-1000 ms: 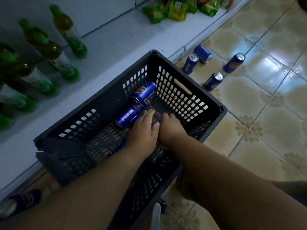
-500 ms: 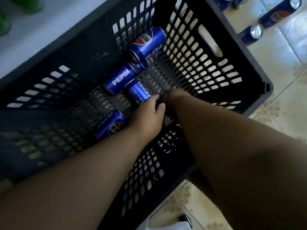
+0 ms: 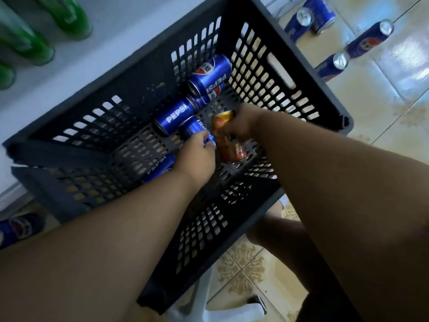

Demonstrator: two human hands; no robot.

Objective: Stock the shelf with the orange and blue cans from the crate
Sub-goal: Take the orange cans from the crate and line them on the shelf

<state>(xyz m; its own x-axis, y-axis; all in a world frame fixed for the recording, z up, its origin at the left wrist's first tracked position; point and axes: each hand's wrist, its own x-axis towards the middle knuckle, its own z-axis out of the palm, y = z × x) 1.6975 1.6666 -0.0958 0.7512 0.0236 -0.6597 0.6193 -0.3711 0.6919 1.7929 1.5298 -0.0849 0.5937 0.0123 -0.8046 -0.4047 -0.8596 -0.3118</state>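
A black slatted crate (image 3: 290,73) sits on the floor against the white shelf (image 3: 120,36). Both my hands are down inside it. My right hand (image 3: 241,124) grips an orange can (image 3: 226,138) that stands tilted on the crate floor. My left hand (image 3: 197,154) curls round a blue can (image 3: 195,129) lying next to it. Further blue cans lie in the crate: one at the far wall (image 3: 211,75), one in the middle (image 3: 174,117), one partly under my left wrist (image 3: 157,168).
Several blue cans (image 3: 369,40) stand or lie on the tiled floor beyond the crate at the top right. Green bottles (image 3: 34,43) stand on the shelf at the top left. Another blue can (image 3: 21,226) lies at the lower left on the floor.
My right hand has drawn an orange can out into view from beneath it. My left hand stays on the blue can. The camera has shifted slightly.
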